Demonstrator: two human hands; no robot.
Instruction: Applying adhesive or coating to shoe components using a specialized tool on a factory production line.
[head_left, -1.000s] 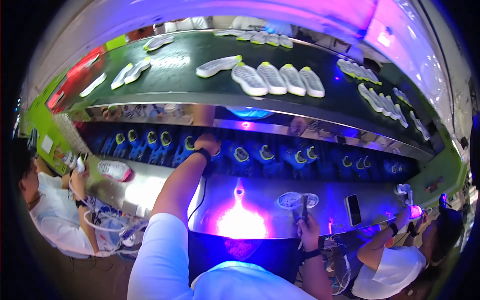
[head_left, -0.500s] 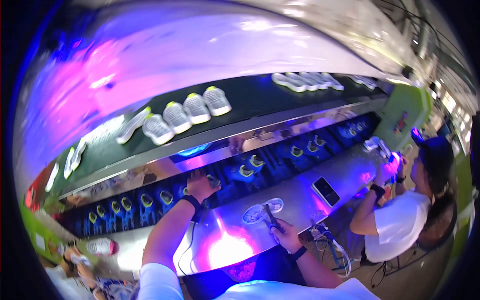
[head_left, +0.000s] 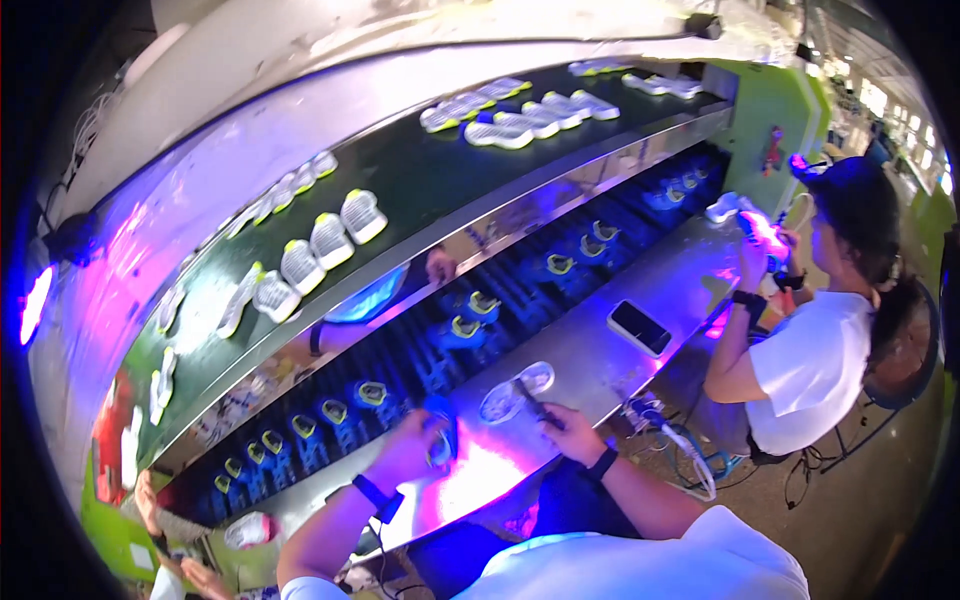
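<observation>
My left hand [head_left: 405, 450] is closed around a dark blue shoe upper [head_left: 440, 408], held over the bench beside a bright pink-violet patch of light. My right hand [head_left: 572, 436] grips a brush [head_left: 533, 402] by its handle. The tip of the brush is at a shallow two-lobed dish [head_left: 496, 408] with whitish contents on the metal bench [head_left: 590, 375]. Beyond my left hand, more dark shoe uppers with yellow-green collars, such as a nearby upper [head_left: 372, 392], stand in a row on the lower line.
White shoe soles [head_left: 330, 240] lie in groups on the raised green belt [head_left: 410, 190]. A phone [head_left: 640, 328] rests on the bench to the right. Another person [head_left: 810, 350] sits there, working on a lit shoe; a second person's hands [head_left: 150, 505] show at far left. Cables [head_left: 690, 460] hang below.
My left hand has come back from the lower line to the bench, bringing a shoe upper. My right hand keeps the brush at the dish. The whole view has turned somewhat.
</observation>
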